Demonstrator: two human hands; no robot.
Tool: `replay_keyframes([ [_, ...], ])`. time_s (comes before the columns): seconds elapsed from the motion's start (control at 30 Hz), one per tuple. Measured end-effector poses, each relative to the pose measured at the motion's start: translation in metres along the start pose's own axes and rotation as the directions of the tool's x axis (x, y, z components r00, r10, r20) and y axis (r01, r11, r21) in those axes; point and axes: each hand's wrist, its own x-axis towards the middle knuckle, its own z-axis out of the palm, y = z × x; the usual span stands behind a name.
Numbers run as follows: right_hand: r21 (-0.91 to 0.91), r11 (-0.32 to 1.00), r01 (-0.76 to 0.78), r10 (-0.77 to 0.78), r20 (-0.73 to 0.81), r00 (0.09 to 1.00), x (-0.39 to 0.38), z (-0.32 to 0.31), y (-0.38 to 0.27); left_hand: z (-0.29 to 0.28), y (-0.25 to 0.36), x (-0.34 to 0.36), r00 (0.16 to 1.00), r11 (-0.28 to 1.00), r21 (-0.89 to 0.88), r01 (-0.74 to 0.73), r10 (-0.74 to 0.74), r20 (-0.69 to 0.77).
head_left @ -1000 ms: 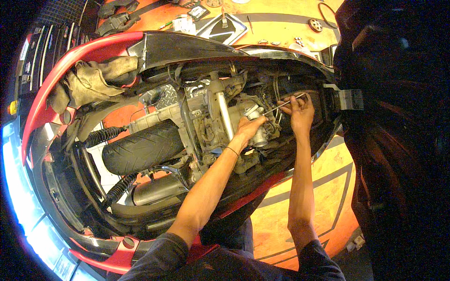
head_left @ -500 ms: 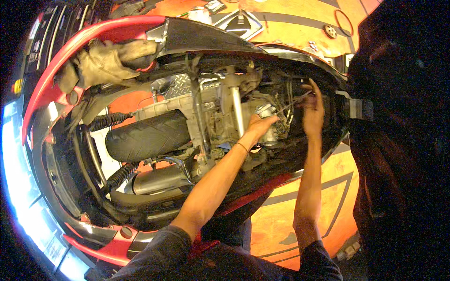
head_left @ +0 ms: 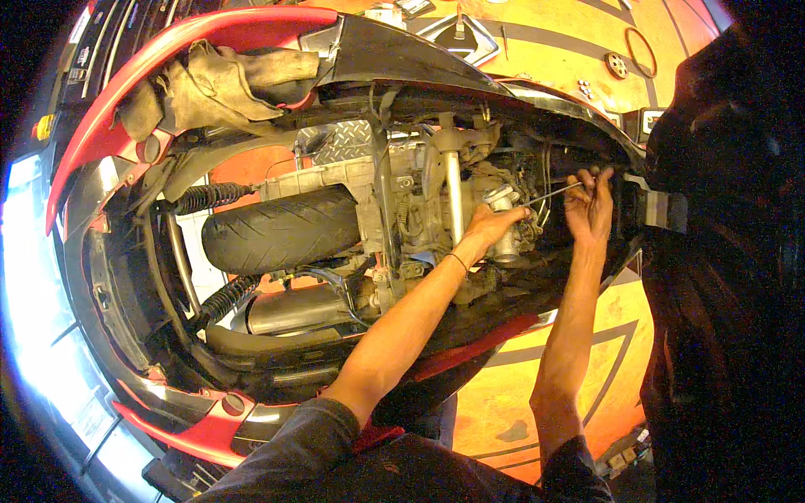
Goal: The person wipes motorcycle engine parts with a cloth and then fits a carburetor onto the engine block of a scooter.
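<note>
In the open body of a scooter, my left hand (head_left: 490, 228) is closed round a silver, rounded metal engine part (head_left: 503, 199), perhaps a carburettor or throttle body. Its lower end shows below my fingers. My right hand (head_left: 589, 208) is at the right end of the bay, its bent fingers pinching a thin grey rod or cable (head_left: 553, 194). This runs straight and slightly slanted from the right fingertips to beside the left thumb. Its kind cannot be made out. A shiny metal tube (head_left: 454, 189) stands left of the silver part.
Left of my hands lie the rear tyre (head_left: 285, 230), coil springs (head_left: 220, 197) and a dark silencer (head_left: 302, 312). A tan cloth (head_left: 226, 88) hangs over the red body panel (head_left: 193, 33). On the orange floor beyond are a round toothed part (head_left: 617, 65) and a belt (head_left: 641, 54).
The view has shifted, so the scooter sits farther right in the picture. My right hand has turned and moved a little away from my left; the left keeps its hold on the silver part.
</note>
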Motion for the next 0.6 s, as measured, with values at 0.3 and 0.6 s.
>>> replay_keyframes([
  [0.3,-0.898,0.332,0.288,-0.579,0.047,0.814,-0.015,0.029,0.03,0.011,-0.028,0.021,0.979,0.997,0.046,-0.061,0.069,-0.193],
  [0.6,-0.748,0.662,-0.036,-0.157,-0.185,0.97,0.0,0.015,-0.016,0.0,0.006,-0.003,0.997,0.997,0.011,0.071,-0.071,0.027],
])
